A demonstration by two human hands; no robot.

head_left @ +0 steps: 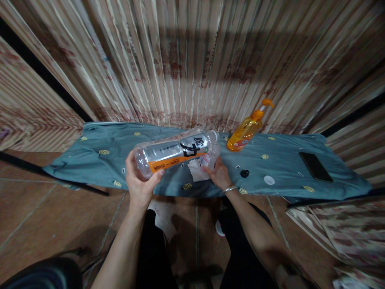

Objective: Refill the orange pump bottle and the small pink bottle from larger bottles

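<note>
My left hand (138, 182) is wrapped round the base of a large clear plastic bottle (173, 152) with a silver and orange label. The bottle lies almost level, its neck pointing right. In my right hand (219, 175) is a small clear plastic container (209, 160), close below the neck of the bottle. I cannot tell whether the two touch, or whether liquid is flowing. Under the container, a white paper or cloth piece (197, 171) with a wavy edge lies on the table.
An orange pump bottle (244, 131) stands at the back, right of centre. A small black cap (244, 173), a round white lid (269, 180) and a black phone (315, 166) lie on the green tablecloth (285, 154). Behind hangs a pleated curtain (192, 60).
</note>
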